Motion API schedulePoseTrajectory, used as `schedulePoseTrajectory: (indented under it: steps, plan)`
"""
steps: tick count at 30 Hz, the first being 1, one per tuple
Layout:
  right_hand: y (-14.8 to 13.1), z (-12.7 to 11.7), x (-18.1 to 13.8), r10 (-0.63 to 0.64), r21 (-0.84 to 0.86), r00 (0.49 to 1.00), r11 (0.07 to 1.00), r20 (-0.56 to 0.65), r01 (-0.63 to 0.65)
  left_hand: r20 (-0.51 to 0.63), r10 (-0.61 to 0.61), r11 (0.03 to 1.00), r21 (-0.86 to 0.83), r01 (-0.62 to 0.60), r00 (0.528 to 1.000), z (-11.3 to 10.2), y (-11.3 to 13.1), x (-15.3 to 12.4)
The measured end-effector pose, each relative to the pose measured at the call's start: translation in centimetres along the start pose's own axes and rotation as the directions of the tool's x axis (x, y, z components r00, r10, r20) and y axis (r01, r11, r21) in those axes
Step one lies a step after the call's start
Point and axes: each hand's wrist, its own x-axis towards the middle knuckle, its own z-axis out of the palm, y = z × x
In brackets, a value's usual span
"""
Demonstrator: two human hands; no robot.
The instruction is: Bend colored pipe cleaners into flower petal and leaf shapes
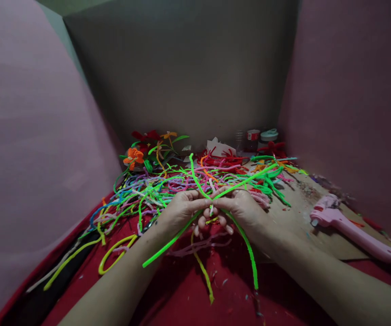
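Observation:
Bright green pipe cleaners (246, 182) cross in an X between my two hands, their ends sticking out to all sides. My left hand (190, 206) pinches them at the crossing from the left. My right hand (232, 204) pinches the same spot from the right, thumb tip close to the other thumb. A small pale piece shows just under the crossing, mostly hidden by the fingers. Below my hands a yellow pipe cleaner (202, 269) hangs or lies over the red cloth; I cannot tell which.
Behind my hands spreads a heap of mixed pipe cleaners (168, 183). A pink glue gun (348, 224) lies on a board (293, 217) at right. Fuzzy flowers (134, 156) stand at the back left, jars (266, 138) at the back right. Pink panels (35, 136) flank the red cloth (178, 299).

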Motion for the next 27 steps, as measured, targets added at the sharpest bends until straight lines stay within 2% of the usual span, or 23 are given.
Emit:
schedulePoseTrajectory:
  steps: [3,5,9,18,23,27]
  plan:
    - [-0.5,0.2,-0.2,-0.008,-0.059,1.0,0.998,-0.027,0.006,0.02,-0.042,0.999,-0.017,0.043,0.999,0.0,0.1,-0.1]
    - [-0.7,0.2,-0.3,-0.031,-0.079,0.998,0.996,-0.046,0.027,-0.006,-0.05,0.998,-0.031,0.05,0.999,0.0,0.1,-0.1]
    - [-0.9,0.3,-0.3,-0.029,-0.057,0.998,0.998,-0.049,0.027,-0.054,-0.041,0.996,-0.076,0.037,0.998,0.1,0.0,0.1]
    - [-0.8,0.3,-0.3,0.005,-0.016,0.998,1.0,-0.062,-0.006,-0.036,-0.05,0.996,-0.081,0.047,0.998,0.0,-0.2,0.1]
    - [-0.7,0.2,-0.3,-0.068,-0.017,0.998,0.998,0.015,0.068,-0.029,-0.061,0.989,-0.133,0.056,0.998,-0.3,-0.2,0.1]
    - [-1.3,0.3,-0.4,-0.143,-0.13,0.986,0.98,0.081,0.153,0.028,-0.096,0.95,-0.296,0.1,0.995,-0.6,-0.3,0.3]
